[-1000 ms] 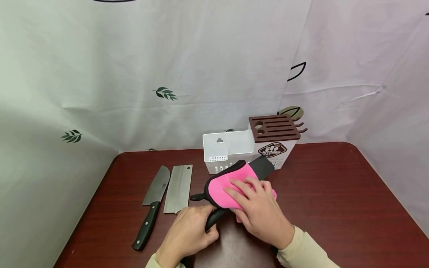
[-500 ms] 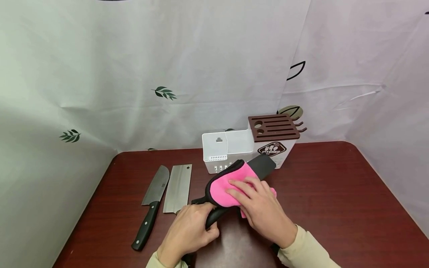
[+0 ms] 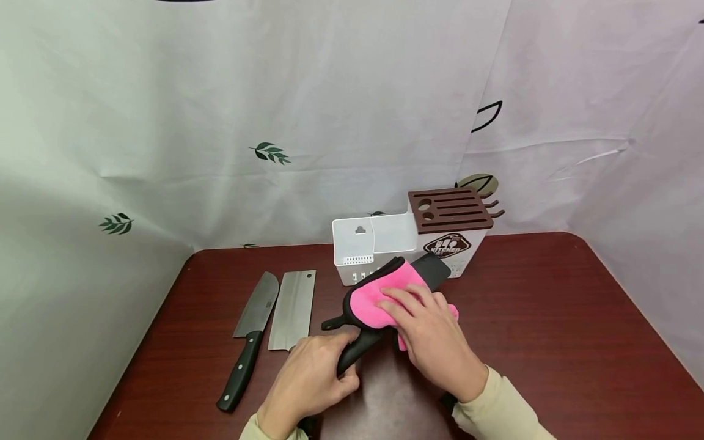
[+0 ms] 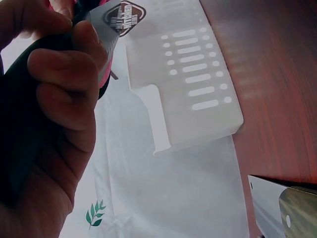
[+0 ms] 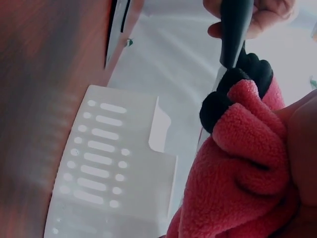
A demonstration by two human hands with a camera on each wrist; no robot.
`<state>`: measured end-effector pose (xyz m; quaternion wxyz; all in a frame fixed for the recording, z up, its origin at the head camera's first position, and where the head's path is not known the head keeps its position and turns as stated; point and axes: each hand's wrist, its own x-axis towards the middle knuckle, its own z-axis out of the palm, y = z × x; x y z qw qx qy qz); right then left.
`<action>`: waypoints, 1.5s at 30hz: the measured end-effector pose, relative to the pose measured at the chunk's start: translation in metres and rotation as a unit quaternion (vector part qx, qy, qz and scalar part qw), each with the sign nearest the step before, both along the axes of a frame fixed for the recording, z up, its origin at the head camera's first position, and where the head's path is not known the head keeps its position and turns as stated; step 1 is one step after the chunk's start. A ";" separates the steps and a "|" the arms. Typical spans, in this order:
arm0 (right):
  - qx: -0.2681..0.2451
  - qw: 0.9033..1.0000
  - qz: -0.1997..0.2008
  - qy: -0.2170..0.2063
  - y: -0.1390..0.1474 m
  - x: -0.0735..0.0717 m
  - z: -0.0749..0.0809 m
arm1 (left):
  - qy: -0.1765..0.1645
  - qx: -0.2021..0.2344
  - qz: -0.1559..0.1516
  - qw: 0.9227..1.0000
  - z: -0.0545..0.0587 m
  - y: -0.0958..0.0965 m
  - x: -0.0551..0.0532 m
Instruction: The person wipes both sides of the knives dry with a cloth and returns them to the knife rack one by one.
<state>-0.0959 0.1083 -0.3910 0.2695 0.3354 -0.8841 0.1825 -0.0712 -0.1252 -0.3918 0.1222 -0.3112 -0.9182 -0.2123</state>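
Note:
My left hand [image 3: 310, 376] grips the black handle [image 3: 357, 351] of a knife, its fingers curled round it in the left wrist view. The wide dark blade [image 3: 432, 270] points away to the upper right. A fuzzy pink cloth [image 3: 379, 302] with black edging and a hanging loop lies folded over the middle of that blade. My right hand [image 3: 434, 339] holds the cloth against the blade, fingers bent over its top. In the right wrist view the bunched cloth [image 5: 237, 163] wraps the blade next to the handle [image 5: 235, 29]. Much of the blade is hidden.
A white knife rack [image 3: 393, 238] with a brown slotted top [image 3: 451, 209] stands behind the hands. Left lie a black-handled knife [image 3: 247, 354] and a cleaver [image 3: 293, 308], its handle hidden by my left hand. Something dark [image 3: 448, 400] shows under the right wrist.
The cloth and my right hand have slid a little along the blade, away from the handle, so more of the handle shows. My left hand has stayed nearly still.

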 end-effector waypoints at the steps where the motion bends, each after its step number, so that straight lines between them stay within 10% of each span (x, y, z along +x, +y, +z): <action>1: -0.002 1.000 -0.003 -0.004 0.001 0.000 0.000 | -0.002 0.001 -0.001 1.000 0.000 0.000 0.000; 34: -0.063 0.986 -0.154 -0.029 0.035 -0.011 0.007 | -0.012 -0.003 -0.008 1.000 0.003 -0.003 0.003; 45: -0.028 0.989 -0.142 -0.032 0.031 -0.011 0.004 | -0.009 -0.008 -0.012 1.000 0.002 -0.004 0.001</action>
